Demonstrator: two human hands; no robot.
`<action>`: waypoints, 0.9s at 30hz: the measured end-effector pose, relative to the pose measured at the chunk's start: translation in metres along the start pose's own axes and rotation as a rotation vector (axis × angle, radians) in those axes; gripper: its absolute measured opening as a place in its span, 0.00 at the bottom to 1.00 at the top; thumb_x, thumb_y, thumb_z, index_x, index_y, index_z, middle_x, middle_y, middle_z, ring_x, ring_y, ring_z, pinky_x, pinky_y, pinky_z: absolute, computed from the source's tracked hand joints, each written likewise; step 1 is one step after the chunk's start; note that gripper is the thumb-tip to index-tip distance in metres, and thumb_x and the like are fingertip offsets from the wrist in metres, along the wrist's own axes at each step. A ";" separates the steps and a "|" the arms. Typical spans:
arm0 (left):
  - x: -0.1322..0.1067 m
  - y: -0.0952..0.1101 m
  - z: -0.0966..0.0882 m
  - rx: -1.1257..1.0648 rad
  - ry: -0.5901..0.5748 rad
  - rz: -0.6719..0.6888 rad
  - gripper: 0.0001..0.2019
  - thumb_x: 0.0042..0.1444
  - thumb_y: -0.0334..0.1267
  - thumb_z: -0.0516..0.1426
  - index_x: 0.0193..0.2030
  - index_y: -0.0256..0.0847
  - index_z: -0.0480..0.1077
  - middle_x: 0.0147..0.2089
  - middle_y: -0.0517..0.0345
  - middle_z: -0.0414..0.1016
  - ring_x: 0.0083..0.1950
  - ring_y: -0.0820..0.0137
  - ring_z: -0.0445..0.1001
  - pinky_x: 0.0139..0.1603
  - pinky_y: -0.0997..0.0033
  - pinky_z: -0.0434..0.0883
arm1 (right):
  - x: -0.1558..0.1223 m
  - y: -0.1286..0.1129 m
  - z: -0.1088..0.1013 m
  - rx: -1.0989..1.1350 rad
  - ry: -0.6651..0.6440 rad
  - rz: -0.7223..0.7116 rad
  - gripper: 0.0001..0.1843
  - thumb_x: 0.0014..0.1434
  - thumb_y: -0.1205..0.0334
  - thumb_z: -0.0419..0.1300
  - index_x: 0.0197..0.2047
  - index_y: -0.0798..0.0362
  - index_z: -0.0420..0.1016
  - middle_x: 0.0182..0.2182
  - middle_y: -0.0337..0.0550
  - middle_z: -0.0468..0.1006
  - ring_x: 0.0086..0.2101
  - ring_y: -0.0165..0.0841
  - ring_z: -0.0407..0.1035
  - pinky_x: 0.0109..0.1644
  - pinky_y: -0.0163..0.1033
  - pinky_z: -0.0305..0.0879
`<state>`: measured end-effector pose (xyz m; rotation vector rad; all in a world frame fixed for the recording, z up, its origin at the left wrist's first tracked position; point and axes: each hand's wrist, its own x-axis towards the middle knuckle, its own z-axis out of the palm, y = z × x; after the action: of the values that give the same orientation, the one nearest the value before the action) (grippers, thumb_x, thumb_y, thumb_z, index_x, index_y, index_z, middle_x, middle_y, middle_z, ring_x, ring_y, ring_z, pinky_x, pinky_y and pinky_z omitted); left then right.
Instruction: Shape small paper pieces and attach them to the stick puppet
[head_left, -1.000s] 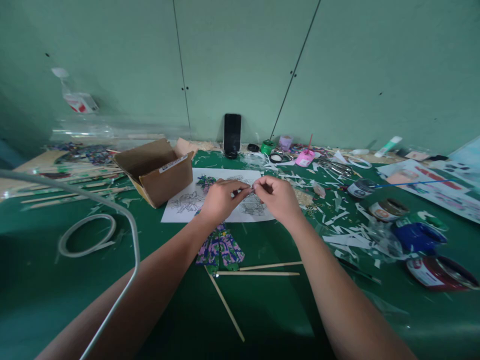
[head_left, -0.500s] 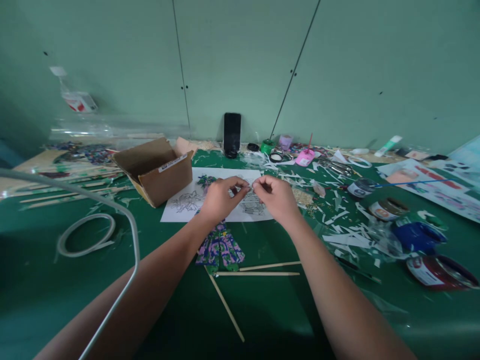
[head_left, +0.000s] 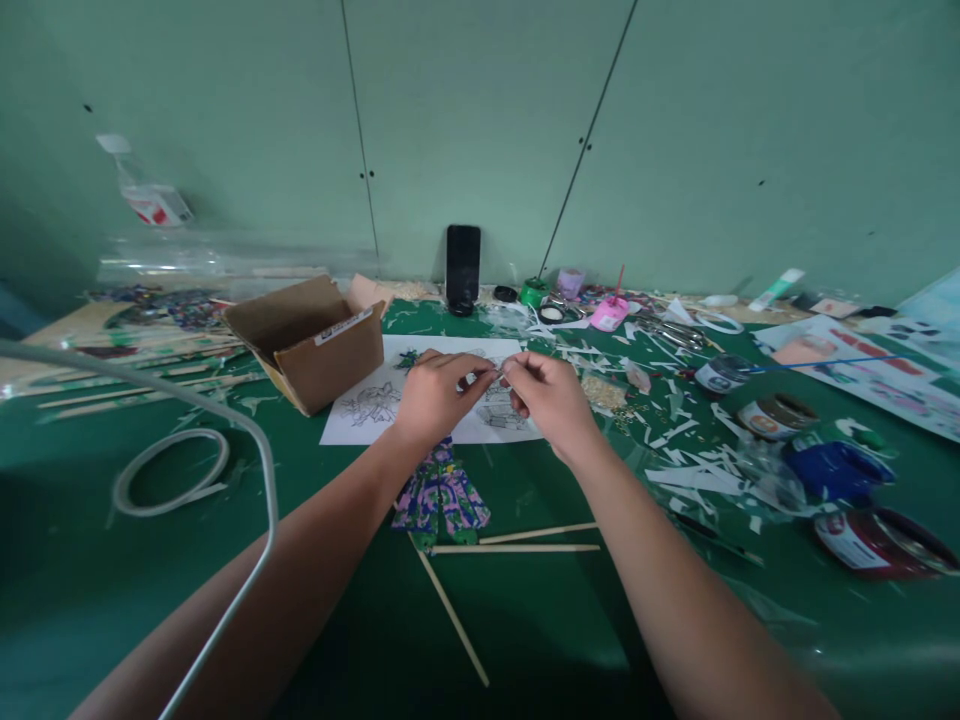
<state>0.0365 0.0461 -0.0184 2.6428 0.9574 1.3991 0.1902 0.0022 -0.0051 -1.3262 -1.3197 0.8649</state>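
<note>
Both arms are stretched out from the bottom of the frame toward the middle. The left hand (head_left: 433, 395) and the right hand (head_left: 550, 398) are held close together, with thumbs and fingertips pinched and almost touching each other.

Tiny pale piece (head_left: 500, 370) between fingertips
</note>
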 end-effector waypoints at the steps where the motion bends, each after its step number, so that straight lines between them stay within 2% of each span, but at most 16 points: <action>1: 0.000 0.000 -0.001 0.018 -0.010 0.021 0.10 0.62 0.40 0.54 0.36 0.42 0.75 0.33 0.57 0.81 0.30 0.69 0.77 0.43 0.64 0.70 | 0.000 -0.001 0.000 0.018 0.000 0.009 0.12 0.53 0.51 0.57 0.27 0.52 0.68 0.14 0.33 0.62 0.16 0.27 0.55 0.20 0.33 0.52; 5: 0.001 0.001 -0.002 0.017 -0.040 0.052 0.09 0.62 0.38 0.54 0.38 0.41 0.76 0.35 0.54 0.81 0.34 0.65 0.78 0.42 0.63 0.69 | 0.000 -0.002 0.001 0.024 0.019 0.002 0.13 0.53 0.51 0.57 0.27 0.52 0.68 0.14 0.33 0.61 0.17 0.26 0.54 0.20 0.33 0.52; 9: 0.000 0.005 -0.001 -0.113 0.014 -0.084 0.09 0.60 0.39 0.57 0.44 0.40 0.75 0.38 0.54 0.81 0.32 0.68 0.78 0.41 0.65 0.71 | 0.000 -0.001 0.001 0.003 0.034 -0.008 0.12 0.52 0.51 0.57 0.27 0.52 0.69 0.14 0.33 0.62 0.17 0.27 0.55 0.21 0.33 0.52; 12: 0.000 0.006 0.001 -0.190 0.064 -0.134 0.06 0.57 0.38 0.60 0.40 0.41 0.76 0.36 0.55 0.82 0.33 0.68 0.78 0.40 0.67 0.73 | -0.001 -0.001 0.001 0.020 0.041 -0.012 0.12 0.52 0.52 0.57 0.27 0.52 0.68 0.14 0.33 0.62 0.17 0.27 0.55 0.21 0.33 0.53; 16: -0.001 0.005 0.004 -0.232 0.109 -0.156 0.05 0.56 0.39 0.61 0.36 0.43 0.78 0.35 0.57 0.82 0.35 0.67 0.79 0.40 0.65 0.76 | -0.001 -0.003 0.002 0.034 0.038 -0.018 0.11 0.52 0.53 0.57 0.28 0.52 0.69 0.14 0.33 0.62 0.17 0.27 0.55 0.21 0.33 0.53; 22: -0.003 0.002 0.006 -0.321 0.129 -0.176 0.08 0.56 0.39 0.61 0.41 0.44 0.78 0.37 0.56 0.82 0.37 0.67 0.79 0.38 0.66 0.77 | 0.001 0.000 0.000 0.010 0.016 -0.037 0.11 0.53 0.53 0.57 0.28 0.52 0.69 0.14 0.33 0.62 0.17 0.26 0.55 0.21 0.33 0.53; 27: -0.002 0.001 0.005 -0.284 0.110 -0.147 0.08 0.57 0.42 0.61 0.41 0.46 0.79 0.36 0.57 0.82 0.35 0.67 0.78 0.38 0.65 0.77 | 0.003 0.002 -0.002 -0.027 -0.010 -0.042 0.11 0.54 0.53 0.56 0.28 0.52 0.70 0.15 0.34 0.63 0.17 0.26 0.57 0.21 0.33 0.53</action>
<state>0.0401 0.0452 -0.0225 2.2671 0.8666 1.5295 0.1928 0.0047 -0.0058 -1.3125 -1.3663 0.8284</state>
